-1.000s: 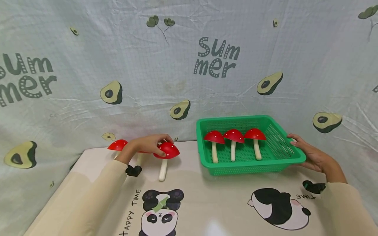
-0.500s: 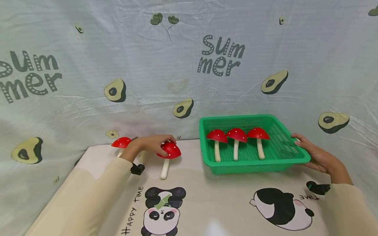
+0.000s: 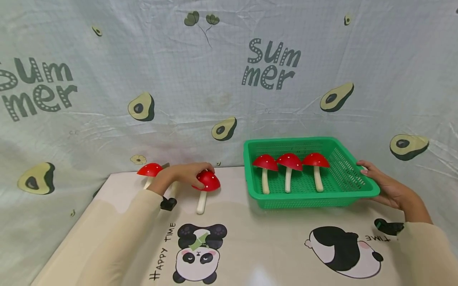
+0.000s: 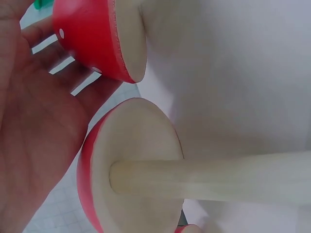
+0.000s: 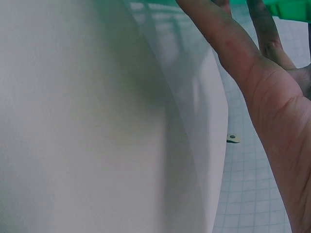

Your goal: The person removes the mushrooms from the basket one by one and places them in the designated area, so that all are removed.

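Observation:
My left hand [image 3: 191, 174] grips the red, white-dotted cap of a toy mushroom [image 3: 209, 181], whose pale stem points toward me on the table. In the left wrist view, the fingers curve behind that mushroom's cap [image 4: 90, 39]. Another toy mushroom [image 4: 131, 160] lies close beside the palm; in the head view the hand and wrist mostly cover it. Further left is a third mushroom [image 3: 150, 170], its stem partly behind the forearm. My right hand [image 3: 388, 188] holds the right rim of a green plastic basket [image 3: 304, 201]. Inside it lie three similar mushrooms [image 3: 289, 161] in a row.
The printed tablecloth [image 3: 264, 242] shows panda pictures. A patterned cloth [image 3: 179, 79] hangs right behind the basket and mushrooms. Small black wrist-worn pieces [image 3: 168, 203] sit below each hand.
The head view has shifted slightly, so everything appears a little further right and higher. My left hand stays on the mushroom cap and my right hand on the basket rim.

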Available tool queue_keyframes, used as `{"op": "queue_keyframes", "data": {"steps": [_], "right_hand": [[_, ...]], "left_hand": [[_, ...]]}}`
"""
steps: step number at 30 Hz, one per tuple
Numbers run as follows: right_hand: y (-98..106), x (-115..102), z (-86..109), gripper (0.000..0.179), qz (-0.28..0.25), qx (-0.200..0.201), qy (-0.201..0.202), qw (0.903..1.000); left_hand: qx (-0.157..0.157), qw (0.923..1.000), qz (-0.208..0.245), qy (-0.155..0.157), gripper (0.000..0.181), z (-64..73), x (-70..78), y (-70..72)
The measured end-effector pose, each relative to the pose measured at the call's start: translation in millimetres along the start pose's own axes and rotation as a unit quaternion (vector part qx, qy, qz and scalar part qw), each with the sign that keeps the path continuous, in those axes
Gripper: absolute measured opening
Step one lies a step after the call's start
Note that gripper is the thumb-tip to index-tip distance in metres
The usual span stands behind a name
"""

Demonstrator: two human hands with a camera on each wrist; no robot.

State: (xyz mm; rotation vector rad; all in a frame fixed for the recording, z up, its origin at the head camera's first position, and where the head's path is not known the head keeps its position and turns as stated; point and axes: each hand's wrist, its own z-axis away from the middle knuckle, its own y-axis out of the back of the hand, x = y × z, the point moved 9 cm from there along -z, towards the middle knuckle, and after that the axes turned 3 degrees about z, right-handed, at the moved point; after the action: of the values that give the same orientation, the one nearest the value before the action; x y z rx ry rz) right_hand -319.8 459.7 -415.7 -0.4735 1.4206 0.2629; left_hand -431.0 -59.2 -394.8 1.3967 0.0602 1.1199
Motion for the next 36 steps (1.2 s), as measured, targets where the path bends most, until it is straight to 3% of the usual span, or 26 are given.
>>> {"op": "queue_keyframes", "data": {"steps": [10,21,27,36], "right_hand": [[-1.4,-1.0,0.8,0.032,-0.011,-0.008,0.003,0.9999],[-1.3,-0.6,-0.6,0.031,-0.016,-0.007,-0.002,0.9999],[-1.2,-1.3,-0.3,0.031,-0.02,-0.013,0.002,0.9997],[-0.6,0.8,-1.3,0.031,-0.011,-0.001,0.001,0.9999]], "left_hand": [[0.006,0.9992,0.037,0.015,0.056,0.8,3.0,9.0],[-0.027,0.9994,-0.015,0.013,0.057,-10.1,1.4,16.2],[-0.037,0.9986,-0.013,0.036,0.057,-12.6,-2.9,20.0],[-0.028,0.9984,-0.017,0.045,0.056,-8.5,-8.7,21.5]]}}
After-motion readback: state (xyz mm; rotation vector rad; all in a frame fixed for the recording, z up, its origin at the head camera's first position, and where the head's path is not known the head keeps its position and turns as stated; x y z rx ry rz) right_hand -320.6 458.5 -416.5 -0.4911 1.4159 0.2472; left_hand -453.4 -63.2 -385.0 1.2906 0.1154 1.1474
